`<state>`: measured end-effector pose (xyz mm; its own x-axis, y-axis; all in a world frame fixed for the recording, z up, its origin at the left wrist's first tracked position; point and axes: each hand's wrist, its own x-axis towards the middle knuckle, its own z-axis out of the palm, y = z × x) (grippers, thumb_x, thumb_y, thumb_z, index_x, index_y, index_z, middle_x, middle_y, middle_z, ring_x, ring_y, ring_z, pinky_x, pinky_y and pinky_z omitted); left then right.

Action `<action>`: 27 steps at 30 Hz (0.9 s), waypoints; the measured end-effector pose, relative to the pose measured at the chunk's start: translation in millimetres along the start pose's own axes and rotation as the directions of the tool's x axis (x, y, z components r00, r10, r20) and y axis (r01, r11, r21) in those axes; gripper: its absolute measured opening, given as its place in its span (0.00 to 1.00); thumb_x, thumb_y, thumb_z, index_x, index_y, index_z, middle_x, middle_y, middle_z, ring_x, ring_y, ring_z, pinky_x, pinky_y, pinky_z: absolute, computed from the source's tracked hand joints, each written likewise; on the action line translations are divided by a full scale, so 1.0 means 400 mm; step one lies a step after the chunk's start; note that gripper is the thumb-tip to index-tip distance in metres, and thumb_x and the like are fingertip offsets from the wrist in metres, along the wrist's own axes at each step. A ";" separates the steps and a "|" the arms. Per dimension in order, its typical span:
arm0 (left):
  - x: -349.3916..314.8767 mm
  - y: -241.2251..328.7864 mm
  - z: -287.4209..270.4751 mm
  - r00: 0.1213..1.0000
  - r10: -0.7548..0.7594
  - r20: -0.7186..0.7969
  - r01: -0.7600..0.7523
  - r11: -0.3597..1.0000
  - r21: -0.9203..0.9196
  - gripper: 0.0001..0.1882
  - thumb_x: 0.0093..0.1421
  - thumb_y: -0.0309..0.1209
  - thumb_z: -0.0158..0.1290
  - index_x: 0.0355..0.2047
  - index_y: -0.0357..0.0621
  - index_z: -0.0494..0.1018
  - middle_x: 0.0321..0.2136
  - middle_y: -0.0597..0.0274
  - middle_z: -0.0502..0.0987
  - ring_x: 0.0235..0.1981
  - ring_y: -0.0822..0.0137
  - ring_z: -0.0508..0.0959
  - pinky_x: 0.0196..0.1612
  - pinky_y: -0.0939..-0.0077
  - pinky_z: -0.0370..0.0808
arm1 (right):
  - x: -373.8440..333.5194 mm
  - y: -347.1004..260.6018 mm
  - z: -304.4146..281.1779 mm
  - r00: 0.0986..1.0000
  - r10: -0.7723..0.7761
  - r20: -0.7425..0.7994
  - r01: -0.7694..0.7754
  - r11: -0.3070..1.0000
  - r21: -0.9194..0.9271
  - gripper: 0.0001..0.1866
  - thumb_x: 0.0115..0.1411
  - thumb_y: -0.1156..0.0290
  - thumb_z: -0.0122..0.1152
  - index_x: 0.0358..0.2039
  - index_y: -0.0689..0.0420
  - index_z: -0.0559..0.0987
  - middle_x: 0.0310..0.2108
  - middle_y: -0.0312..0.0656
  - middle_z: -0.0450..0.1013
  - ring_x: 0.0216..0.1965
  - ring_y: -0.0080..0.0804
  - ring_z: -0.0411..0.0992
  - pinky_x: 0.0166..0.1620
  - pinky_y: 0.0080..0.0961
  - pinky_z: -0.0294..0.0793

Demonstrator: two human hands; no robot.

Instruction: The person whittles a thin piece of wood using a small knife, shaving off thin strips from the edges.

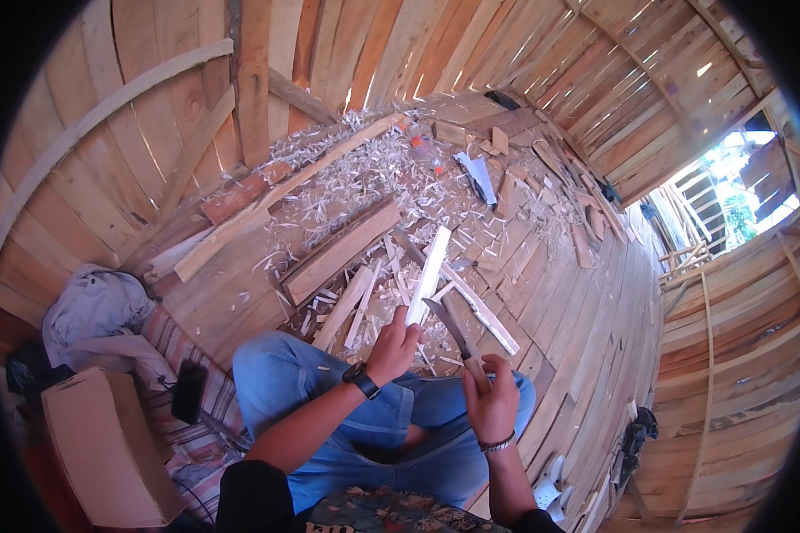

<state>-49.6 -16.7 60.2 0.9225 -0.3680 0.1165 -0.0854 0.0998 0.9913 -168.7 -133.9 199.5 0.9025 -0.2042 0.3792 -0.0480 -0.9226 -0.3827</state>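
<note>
My left hand (394, 346), with a dark watch on its wrist, grips the lower end of a pale wooden stick (429, 271). The stick tilts up and away from me, and its face shines bright. In my right hand (492, 400) is the wooden handle of a knife (458, 333) with a curved dark blade. The blade's tip points up and left, close to the stick just above my left fingers; whether they touch I cannot tell. Both hands are over my crossed legs in blue jeans (284, 373).
A thick wooden beam (342, 249) and loose wood strips (484, 315) lie in front of my legs. Wood shavings (373, 169) cover the far plank floor. On my left stand a cardboard box (102, 453) and a dark phone (189, 391). A white clog (551, 489) rests at right.
</note>
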 end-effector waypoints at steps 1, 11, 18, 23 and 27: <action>0.002 -0.020 0.009 0.999 -0.040 -0.013 0.040 0.999 0.026 0.08 0.66 0.29 0.40 0.40 0.36 0.59 0.20 0.51 0.76 0.23 0.51 0.78 0.28 0.59 0.72 | 0.000 0.027 0.015 0.999 0.022 0.035 -0.023 1.000 0.014 0.13 0.53 0.71 0.66 0.39 0.58 0.74 0.31 0.47 0.74 0.30 0.51 0.74 0.30 0.40 0.73; 0.059 -0.254 -0.003 0.851 -0.525 -0.008 0.523 0.848 0.086 0.10 0.57 0.25 0.46 0.38 0.32 0.68 0.20 0.50 0.77 0.17 0.60 0.80 0.18 0.67 0.77 | 0.065 0.239 0.221 0.961 -0.006 0.276 -0.052 0.978 0.200 0.09 0.53 0.69 0.63 0.31 0.57 0.74 0.28 0.52 0.73 0.31 0.55 0.73 0.34 0.45 0.73; 0.086 -0.430 -0.027 0.853 -0.518 -0.061 0.522 0.850 0.067 0.12 0.60 0.26 0.46 0.45 0.36 0.67 0.26 0.52 0.76 0.17 0.61 0.79 0.16 0.69 0.76 | 0.099 0.268 0.328 0.971 -0.011 0.238 -0.062 0.953 0.298 0.08 0.51 0.69 0.64 0.30 0.59 0.78 0.27 0.50 0.74 0.30 0.51 0.74 0.36 0.42 0.74; 0.078 -0.476 -0.020 0.769 -0.637 0.047 0.622 0.764 0.174 0.10 0.65 0.30 0.45 0.43 0.38 0.67 0.26 0.55 0.76 0.22 0.62 0.80 0.22 0.71 0.77 | 0.092 0.327 0.382 0.943 0.116 0.313 -0.176 0.970 0.170 0.08 0.55 0.67 0.59 0.31 0.58 0.76 0.27 0.54 0.75 0.29 0.54 0.74 0.34 0.46 0.74; 0.076 -0.495 -0.006 0.689 -0.718 0.095 0.703 0.695 0.152 0.15 0.65 0.34 0.47 0.41 0.31 0.69 0.26 0.51 0.78 0.23 0.61 0.81 0.24 0.71 0.78 | 0.077 0.337 0.380 0.910 0.130 0.393 -0.159 0.986 0.041 0.10 0.59 0.63 0.53 0.32 0.57 0.74 0.24 0.54 0.75 0.26 0.55 0.75 0.30 0.47 0.75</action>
<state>-3.9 -45.4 -132.8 0.6615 -0.4136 -0.6257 0.5315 -0.3301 0.7801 -82.5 -214.8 31.5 0.9835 -0.1774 -0.0361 -0.1732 -0.8642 -0.4723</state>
